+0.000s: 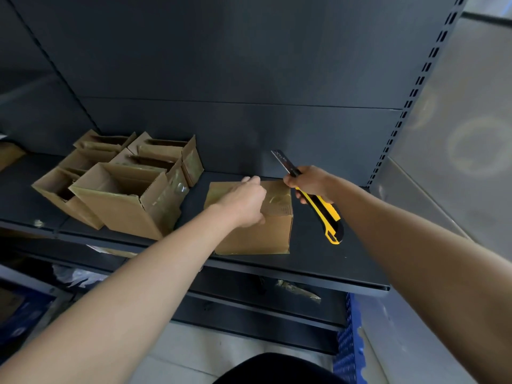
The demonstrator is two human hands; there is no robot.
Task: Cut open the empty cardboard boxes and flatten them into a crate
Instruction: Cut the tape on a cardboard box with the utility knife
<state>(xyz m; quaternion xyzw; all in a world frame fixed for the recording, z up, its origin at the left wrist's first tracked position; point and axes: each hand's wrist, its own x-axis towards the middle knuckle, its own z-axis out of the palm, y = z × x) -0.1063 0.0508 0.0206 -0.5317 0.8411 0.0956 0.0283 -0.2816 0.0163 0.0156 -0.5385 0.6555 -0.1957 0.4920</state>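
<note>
Head view: a taped box [257, 236] is set centrally on the dark shelf [332, 261], close to its front edge. The left hand [243, 202] is laid over the box top, grip clamped on it, with fingers curled at the far edge and thumb on the front face. The right hand [310, 184] is held just beside the far right corner, grip closed round a yellow-black utility knife [324, 212] with its blade extended and pointed up and away. Opened boxes [122, 203] are grouped at left on the same shelf. A blue crate [346, 350] is partly seen lower right.
</note>
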